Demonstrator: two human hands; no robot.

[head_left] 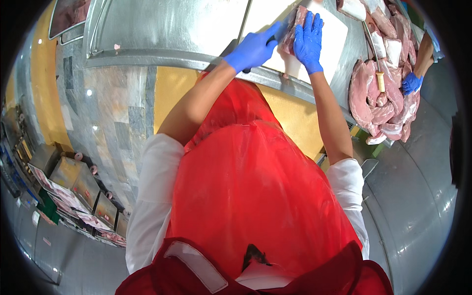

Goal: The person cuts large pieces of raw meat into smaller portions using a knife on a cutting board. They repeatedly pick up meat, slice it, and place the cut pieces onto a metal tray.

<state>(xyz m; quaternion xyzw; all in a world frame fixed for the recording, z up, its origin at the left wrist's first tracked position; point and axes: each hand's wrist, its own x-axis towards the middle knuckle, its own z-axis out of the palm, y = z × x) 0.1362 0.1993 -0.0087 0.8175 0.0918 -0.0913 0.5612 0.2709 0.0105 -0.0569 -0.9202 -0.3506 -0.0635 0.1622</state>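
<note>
My left hand (253,50), in a blue glove, is closed around the handle of a knife (284,30). Its blade points right and lies against a piece of raw meat (289,45). My right hand (309,42), also gloved in blue, presses flat on that meat with its fingers stretched out, pointing away from me. Beneath the meat is a white cutting board (337,37). Part of the blade and the underside of the meat are hidden.
The board lies on a metal table (196,29). At right is a pile of raw meat (366,91), with a yellow-handled sharpening steel (380,82) across it. Another person's blue-gloved hand (412,83) touches the pile. A meat tray (69,17) is at far left.
</note>
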